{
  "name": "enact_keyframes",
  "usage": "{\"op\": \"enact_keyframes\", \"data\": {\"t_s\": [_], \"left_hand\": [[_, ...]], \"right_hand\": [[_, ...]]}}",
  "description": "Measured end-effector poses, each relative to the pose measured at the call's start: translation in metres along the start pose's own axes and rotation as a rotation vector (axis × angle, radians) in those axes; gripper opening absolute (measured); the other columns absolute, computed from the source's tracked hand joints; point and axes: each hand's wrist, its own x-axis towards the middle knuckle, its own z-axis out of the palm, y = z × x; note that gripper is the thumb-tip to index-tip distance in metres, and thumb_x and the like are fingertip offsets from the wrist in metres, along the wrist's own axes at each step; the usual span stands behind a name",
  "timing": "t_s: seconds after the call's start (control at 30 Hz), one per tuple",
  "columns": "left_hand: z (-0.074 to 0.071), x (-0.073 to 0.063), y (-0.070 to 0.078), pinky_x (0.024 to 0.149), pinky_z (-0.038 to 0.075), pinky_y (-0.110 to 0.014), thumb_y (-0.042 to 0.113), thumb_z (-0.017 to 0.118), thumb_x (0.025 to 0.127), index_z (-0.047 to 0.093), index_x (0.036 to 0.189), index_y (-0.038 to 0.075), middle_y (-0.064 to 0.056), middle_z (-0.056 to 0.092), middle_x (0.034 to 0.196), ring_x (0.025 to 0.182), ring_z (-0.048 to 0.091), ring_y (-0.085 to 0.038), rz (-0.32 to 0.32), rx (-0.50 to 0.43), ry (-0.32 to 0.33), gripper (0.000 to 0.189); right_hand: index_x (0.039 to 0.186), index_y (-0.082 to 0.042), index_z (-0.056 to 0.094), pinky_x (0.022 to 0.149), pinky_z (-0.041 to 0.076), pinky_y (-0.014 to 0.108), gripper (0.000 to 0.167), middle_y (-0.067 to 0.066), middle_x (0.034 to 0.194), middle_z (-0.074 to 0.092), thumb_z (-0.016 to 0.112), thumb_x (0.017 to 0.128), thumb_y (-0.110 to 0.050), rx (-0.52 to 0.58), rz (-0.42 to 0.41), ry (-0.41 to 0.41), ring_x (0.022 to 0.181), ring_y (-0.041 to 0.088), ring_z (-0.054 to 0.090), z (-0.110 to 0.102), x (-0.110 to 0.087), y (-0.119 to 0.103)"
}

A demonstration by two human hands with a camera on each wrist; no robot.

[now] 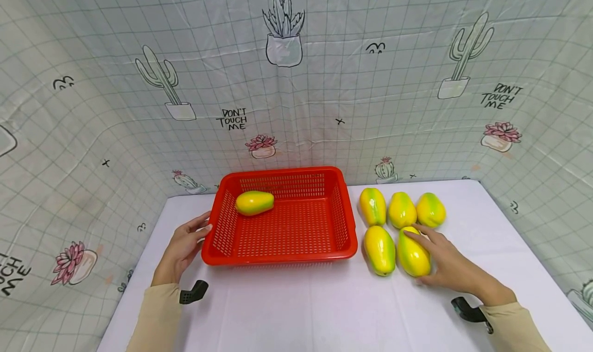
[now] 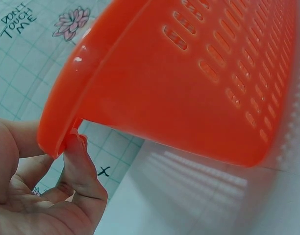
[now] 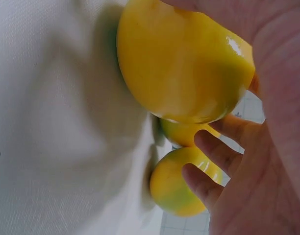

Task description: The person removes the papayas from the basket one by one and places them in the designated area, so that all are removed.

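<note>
On the left, a red slotted plastic basket (image 1: 278,260) stands on the table with one yellow-green papaya (image 1: 254,203) lying inside near its back left. My left hand (image 1: 185,244) pinches the basket's left rim, seen close in the left wrist view with the fingertips (image 2: 77,147) at the rim (image 2: 66,93). My right hand (image 1: 447,262) holds the front right papaya (image 1: 413,254), thumb at its near end and index finger over its far end. In the right wrist view this papaya (image 3: 182,63) fills the space beside the palm, while the other fingers (image 3: 201,183) spread past it.
Beside the held fruit lies another papaya (image 1: 380,250). Behind these, three papayas sit in a row: left (image 1: 372,206), middle (image 1: 402,209) and right (image 1: 431,210). A white cloth covers the table (image 1: 296,311). Grid-patterned curtain walls (image 1: 315,94) enclose the back and sides.
</note>
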Motion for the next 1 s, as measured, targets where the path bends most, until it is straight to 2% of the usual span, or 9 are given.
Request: {"op": "enact_keyframes", "data": {"t_s": [0.53, 1.0], "left_hand": [[-0.001, 0.001, -0.001, 0.086, 0.055, -0.016, 0.016, 0.055, 0.111, 0.034, 0.166, 0.011, -0.014, 0.04, 0.153, 0.11, 0.053, -0.012, -0.003, -0.01, 0.005, 0.06], [0.0, 0.001, 0.0, 0.086, 0.055, -0.015, 0.015, 0.055, 0.111, 0.033, 0.166, 0.01, -0.016, 0.037, 0.156, 0.112, 0.053, -0.012, -0.006, -0.01, 0.009, 0.06]], "right_hand": [[0.148, -0.006, 0.051, 0.093, 0.045, 0.073, 0.103, 0.028, 0.152, 0.041, 0.104, 0.06, -0.022, -0.011, 0.007, 0.0, 0.128, 0.051, 0.047, -0.009, 0.006, -0.004], [0.151, -0.008, 0.051, 0.097, 0.041, 0.077, 0.096, 0.026, 0.155, 0.043, 0.099, 0.07, -0.02, 0.002, -0.062, 0.003, 0.136, 0.051, 0.043, -0.031, 0.033, -0.015]]}}
